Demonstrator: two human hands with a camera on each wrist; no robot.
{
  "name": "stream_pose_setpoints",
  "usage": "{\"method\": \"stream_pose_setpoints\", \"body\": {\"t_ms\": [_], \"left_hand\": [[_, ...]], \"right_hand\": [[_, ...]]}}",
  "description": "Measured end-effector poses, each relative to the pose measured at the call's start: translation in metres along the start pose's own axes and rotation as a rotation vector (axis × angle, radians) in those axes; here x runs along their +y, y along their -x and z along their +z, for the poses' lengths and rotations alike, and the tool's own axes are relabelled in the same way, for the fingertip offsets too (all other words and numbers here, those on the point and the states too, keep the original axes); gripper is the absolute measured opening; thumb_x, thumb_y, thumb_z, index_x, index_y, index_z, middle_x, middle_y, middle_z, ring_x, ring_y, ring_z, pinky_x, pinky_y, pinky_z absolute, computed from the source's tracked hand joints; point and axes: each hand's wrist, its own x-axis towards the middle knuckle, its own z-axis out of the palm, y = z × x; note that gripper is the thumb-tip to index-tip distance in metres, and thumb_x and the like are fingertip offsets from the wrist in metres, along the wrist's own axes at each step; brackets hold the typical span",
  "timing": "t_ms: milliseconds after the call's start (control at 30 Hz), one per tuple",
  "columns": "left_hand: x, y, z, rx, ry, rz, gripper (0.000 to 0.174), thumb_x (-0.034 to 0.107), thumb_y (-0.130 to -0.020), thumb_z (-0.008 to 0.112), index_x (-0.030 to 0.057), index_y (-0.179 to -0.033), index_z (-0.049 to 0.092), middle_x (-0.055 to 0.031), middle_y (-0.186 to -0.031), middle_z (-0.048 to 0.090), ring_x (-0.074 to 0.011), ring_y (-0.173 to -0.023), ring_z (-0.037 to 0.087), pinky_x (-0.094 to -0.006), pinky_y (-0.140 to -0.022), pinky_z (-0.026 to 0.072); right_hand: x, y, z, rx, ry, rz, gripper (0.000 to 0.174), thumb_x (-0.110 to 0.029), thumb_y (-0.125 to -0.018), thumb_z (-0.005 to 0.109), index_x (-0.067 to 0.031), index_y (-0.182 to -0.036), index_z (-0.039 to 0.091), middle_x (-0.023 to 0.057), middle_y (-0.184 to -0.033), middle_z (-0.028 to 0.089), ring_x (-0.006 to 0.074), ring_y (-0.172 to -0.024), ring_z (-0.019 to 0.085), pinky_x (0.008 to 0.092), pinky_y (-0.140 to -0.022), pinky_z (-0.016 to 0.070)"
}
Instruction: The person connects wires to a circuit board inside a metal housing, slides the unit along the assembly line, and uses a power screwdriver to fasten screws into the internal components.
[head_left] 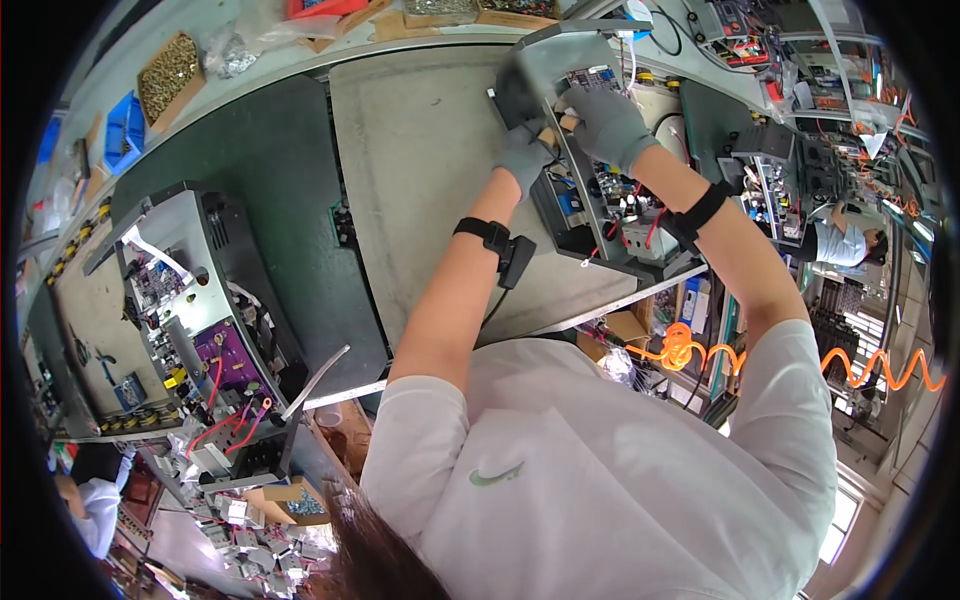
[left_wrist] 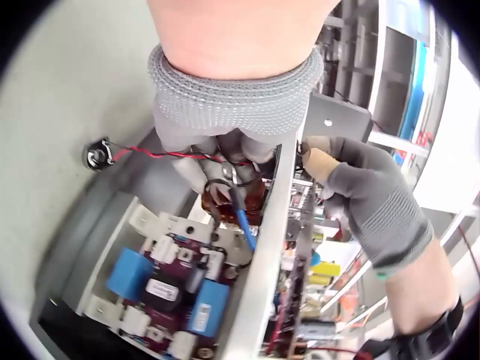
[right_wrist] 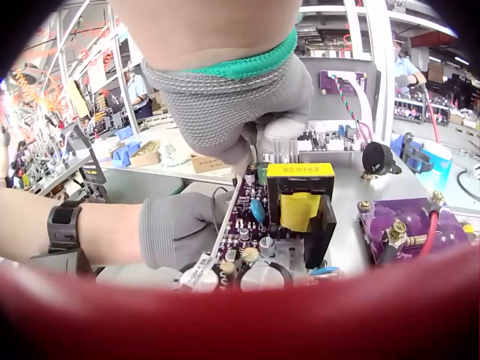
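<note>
An opened device with a grey metal casing and a dividing panel lies under both gloved hands. My left hand is on one side of the panel, its fingers curled round a dark cable near a blue-sleeved lead. Across the panel, my right hand bends its fingers down behind a yellow-taped transformer; what they touch is hidden. Below the left hand sits a purple board with blue parts.
A second opened device stands on the dark green surface at left. A small round part on red and black wires lies outside the casing. Screw box and blue bin stand at the bench's back left. Orange coiled hose hangs right.
</note>
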Motion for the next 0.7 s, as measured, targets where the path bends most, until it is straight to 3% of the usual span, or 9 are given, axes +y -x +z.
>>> {"method": "stream_pose_setpoints", "body": {"t_ms": [200, 300, 367, 467, 500, 567, 600, 667, 700], "left_hand": [[0.001, 0.024, -0.031, -0.003, -0.627, -0.108, 0.032, 0.002, -0.085, 0.048, 0.0022, -0.117, 0.054, -0.0065, -0.099, 0.062, -0.0129, -0.083, 0.059, -0.0253, -0.074, 0.0477], [-0.007, 0.029, -0.032, 0.050, -0.780, 0.054, 0.034, 0.004, -0.086, 0.046, 0.0024, -0.120, 0.051, -0.0079, -0.100, 0.063, -0.0151, -0.086, 0.058, -0.0267, -0.076, 0.0463], [-0.014, 0.029, -0.019, 0.118, -0.096, 0.399, 0.030, 0.013, -0.090, 0.047, 0.0051, -0.119, 0.052, -0.0085, -0.101, 0.063, -0.0188, -0.087, 0.057, -0.0312, -0.079, 0.0456], [0.017, 0.028, -0.016, 0.115, 0.560, 0.214, 0.021, 0.022, -0.093, 0.047, 0.0076, -0.107, 0.053, -0.0036, -0.088, 0.059, -0.0189, -0.079, 0.055, -0.0377, -0.079, 0.0449], [0.021, 0.024, -0.023, 0.108, 0.560, 0.214, 0.021, 0.022, -0.093, 0.047, 0.0076, -0.107, 0.053, -0.0036, -0.088, 0.059, -0.0189, -0.079, 0.055, -0.0377, -0.079, 0.0449], [0.028, 0.018, -0.043, -0.208, 0.903, 0.309, 0.020, 0.030, -0.094, 0.046, 0.0111, -0.097, 0.051, 0.0003, -0.072, 0.049, -0.0182, -0.067, 0.050, -0.0415, -0.075, 0.0446], [0.039, 0.023, -0.043, -0.212, 0.902, 0.306, 0.020, 0.030, -0.094, 0.046, 0.0111, -0.097, 0.051, 0.0003, -0.072, 0.049, -0.0182, -0.067, 0.050, -0.0415, -0.075, 0.0446], [0.069, 0.033, -0.033, 0.195, 0.513, 0.168, 0.019, 0.030, -0.094, 0.045, 0.0126, -0.087, 0.047, 0.0011, -0.061, 0.036, -0.0160, -0.056, 0.042, -0.0394, -0.066, 0.0448], [0.067, 0.030, -0.034, 0.189, 0.508, 0.168, 0.019, 0.030, -0.094, 0.045, 0.0126, -0.087, 0.047, 0.0011, -0.061, 0.036, -0.0160, -0.056, 0.042, -0.0394, -0.066, 0.0448]], "right_hand": [[0.007, 0.018, -0.008, 0.152, -0.421, 0.149, 0.018, -0.009, -0.078, 0.057, -0.0116, -0.095, 0.062, 0.0138, -0.085, 0.064, 0.0307, -0.085, 0.062, 0.0385, -0.074, 0.0473], [0.016, 0.015, -0.002, 0.108, -0.511, 0.204, 0.020, -0.010, -0.079, 0.060, -0.0109, -0.098, 0.062, 0.0122, -0.084, 0.065, 0.0259, -0.080, 0.063, 0.0336, -0.071, 0.0478], [0.026, 0.011, 0.006, 0.068, -0.634, 0.234, 0.021, -0.012, -0.079, 0.061, -0.0107, -0.100, 0.062, 0.0114, -0.084, 0.065, 0.0237, -0.078, 0.063, 0.0320, -0.070, 0.0477], [0.035, 0.007, 0.012, 0.058, -0.680, 0.149, 0.022, -0.012, -0.080, 0.062, -0.0100, -0.102, 0.062, 0.0089, -0.083, 0.065, 0.0185, -0.076, 0.061, 0.0290, -0.069, 0.0474], [0.026, 0.009, 0.003, 0.049, -0.654, 0.175, 0.021, -0.012, -0.081, 0.062, -0.0097, -0.102, 0.062, 0.0079, -0.084, 0.065, 0.0172, -0.075, 0.061, 0.0288, -0.068, 0.0475], [0.027, 0.007, 0.002, -0.084, -0.719, 0.250, 0.025, -0.012, -0.083, 0.061, -0.0056, -0.107, 0.059, 0.0032, -0.089, 0.064, 0.0100, -0.078, 0.058, 0.0235, -0.072, 0.0465], [0.027, 0.008, 0.001, -0.080, -0.719, 0.253, 0.025, -0.012, -0.083, 0.061, -0.0056, -0.107, 0.059, 0.0032, -0.089, 0.064, 0.0100, -0.078, 0.058, 0.0235, -0.072, 0.0465], [0.026, 0.008, -0.001, -0.079, -0.728, 0.255, 0.024, -0.011, -0.083, 0.061, -0.0063, -0.107, 0.060, 0.0027, -0.089, 0.063, 0.0096, -0.076, 0.058, 0.0232, -0.071, 0.0461], [0.027, 0.009, 0.000, -0.072, -0.730, 0.257, 0.024, -0.011, -0.083, 0.061, -0.0063, -0.107, 0.060, 0.0027, -0.089, 0.063, 0.0096, -0.076, 0.058, 0.0232, -0.071, 0.0461]]}}
